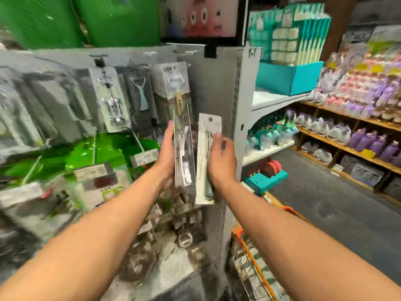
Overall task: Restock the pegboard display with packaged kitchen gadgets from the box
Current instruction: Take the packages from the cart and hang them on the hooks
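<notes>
my left hand point(168, 153) grips a clear pack point(184, 148), my right hand point(221, 161) a white pack point(202, 148); both stand upright before the pegboard point(208, 83), left hand nearer its hanging packs point(171, 83).

Place: retail shop, housewares aisle.
Landmark: grey shelf upright point(237, 101), centre of view.
Left of upright: pegboard display point(201, 83); carded gadgets point(112, 98) hang in rows on hooks; price tag point(145, 157) on a hook end.
Right of upright: white shelves point(280, 99) with a teal carton point(288, 78) and stacked packs.
Far right of upright: wooden racks point(338, 146), rows of identical purple and pink bottles point(368, 144).
Below right of upright: orange wire basket point(238, 232); grey aisle floor point(336, 213).
</notes>
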The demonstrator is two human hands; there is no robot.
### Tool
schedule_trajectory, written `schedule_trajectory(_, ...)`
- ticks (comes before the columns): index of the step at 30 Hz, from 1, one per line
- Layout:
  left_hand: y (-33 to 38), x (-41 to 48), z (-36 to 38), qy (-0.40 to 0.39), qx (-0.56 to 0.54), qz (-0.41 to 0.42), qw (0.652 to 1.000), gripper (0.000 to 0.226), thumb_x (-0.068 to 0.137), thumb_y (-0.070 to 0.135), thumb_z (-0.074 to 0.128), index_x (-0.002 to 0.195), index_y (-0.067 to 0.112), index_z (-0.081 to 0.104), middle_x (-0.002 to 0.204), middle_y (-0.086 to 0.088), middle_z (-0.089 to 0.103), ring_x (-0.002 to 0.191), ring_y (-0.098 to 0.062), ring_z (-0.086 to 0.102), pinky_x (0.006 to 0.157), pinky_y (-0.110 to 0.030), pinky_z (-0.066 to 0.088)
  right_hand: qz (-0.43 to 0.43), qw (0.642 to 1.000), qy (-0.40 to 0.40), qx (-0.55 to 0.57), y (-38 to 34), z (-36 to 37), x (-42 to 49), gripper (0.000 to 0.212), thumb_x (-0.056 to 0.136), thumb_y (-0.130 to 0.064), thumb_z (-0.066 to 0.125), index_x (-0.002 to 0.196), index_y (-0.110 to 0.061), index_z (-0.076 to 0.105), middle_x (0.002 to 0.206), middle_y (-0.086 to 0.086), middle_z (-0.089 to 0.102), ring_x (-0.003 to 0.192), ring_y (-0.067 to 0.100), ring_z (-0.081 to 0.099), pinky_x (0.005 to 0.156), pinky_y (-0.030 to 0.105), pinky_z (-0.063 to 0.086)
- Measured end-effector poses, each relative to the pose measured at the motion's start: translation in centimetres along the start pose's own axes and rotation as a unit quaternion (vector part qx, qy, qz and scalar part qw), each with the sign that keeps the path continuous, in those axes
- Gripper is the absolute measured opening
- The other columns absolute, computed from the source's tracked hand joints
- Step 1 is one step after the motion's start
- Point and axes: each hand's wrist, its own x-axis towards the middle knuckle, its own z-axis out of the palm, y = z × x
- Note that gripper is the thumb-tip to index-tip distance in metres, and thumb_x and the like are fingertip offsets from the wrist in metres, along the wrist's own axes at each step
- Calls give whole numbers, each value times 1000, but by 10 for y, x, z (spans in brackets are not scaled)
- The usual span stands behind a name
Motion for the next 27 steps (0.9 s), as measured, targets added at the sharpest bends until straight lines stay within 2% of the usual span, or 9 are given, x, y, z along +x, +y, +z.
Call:
schedule_trajectory(2, 25, -19, -22, 1, -18, 12, 1000, 90, 100, 75, 28, 125, -4, 65, 74, -10, 75, 59, -20, 73, 52, -24, 57, -24, 999, -21, 4, -19, 36, -11, 38, 109, -47, 39, 113, -13, 57, 89, -10, 60, 82, 8, 56, 62, 15, 38)
schedule_trajectory(4, 49, -34, -48, 15, -21, 33, 999, 86, 100, 74, 26, 113, 1, 68, 68, -9, 74, 55, -20, 72, 48, -22, 55, -47, 998, -42, 5, -37, 76, -22, 40, 109, -48, 39, 113, -12, 58, 95, -3, 64, 90, 15, 59, 73, 25, 40)
schedule_trajectory(6, 79, -50, -81, 54, -45, 41, 997, 86, 100, 75, 27, 113, 2, 70, 79, -12, 78, 64, -23, 76, 52, -26, 58, -56, 996, -68, 11, -61, 122, -37, 38, 108, -48, 40, 113, -15, 58, 100, 1, 67, 94, 19, 60, 77, 30, 38)
schedule_trajectory(9, 121, -78, -136, 82, -74, 88, 990, 91, 99, 75, 31, 134, -1, 66, 98, -15, 78, 79, -26, 77, 63, -30, 62, -82, 991, -102, 24, -100, 180, -68, 29, 107, -43, 44, 110, -16, 57, 93, -2, 64, 89, 19, 59, 77, 34, 38)
schedule_trajectory(13, 143, -95, -175, 105, -80, 125, 983, 81, 99, 73, 32, 109, 3, 71, 83, -14, 78, 68, -23, 77, 54, -26, 59, -83, 989, -114, 50, -127, 225, -88, 22, 105, -33, 47, 103, -13, 58, 86, -5, 60, 79, 11, 54, 75, 35, 38)
schedule_trajectory(17, 162, -111, -211, 108, -80, 145, 980, 88, 97, 78, 33, 124, 4, 72, 103, -16, 79, 89, -27, 79, 69, -31, 62, -76, 986, -132, 66, -146, 256, -111, 19, 107, -23, 44, 99, -13, 59, 83, -5, 57, 71, 8, 49, 62, 17, 41)
schedule_trajectory(21, 169, -119, -240, 121, -82, 154, 977, 81, 97, 77, 36, 110, 7, 74, 89, -12, 79, 75, -24, 77, 60, -28, 61, -71, 983, -150, 71, -149, 281, -123, 19, 106, -19, 44, 105, -11, 61, 82, -3, 56, 62, 5, 45, 47, 6, 36)
schedule_trajectory(25, 175, -129, -268, 150, -90, 169, 970, 78, 99, 76, 35, 92, 11, 77, 82, -10, 77, 68, -22, 75, 57, -27, 58, -66, 977, -191, 72, -153, 313, -137, 17, 105, -26, 47, 105, -20, 63, 77, -3, 60, 61, 8, 48, 60, 23, 42)
schedule_trajectory(27, 180, -134, -285, 175, -86, 185, 963, 78, 97, 78, 37, 94, 12, 77, 83, -9, 77, 71, -22, 74, 63, -31, 58, -76, 974, -203, 70, -155, 328, -142, 16, 104, -28, 49, 101, -22, 63, 79, -7, 63, 67, 9, 54, 74, 29, 47)
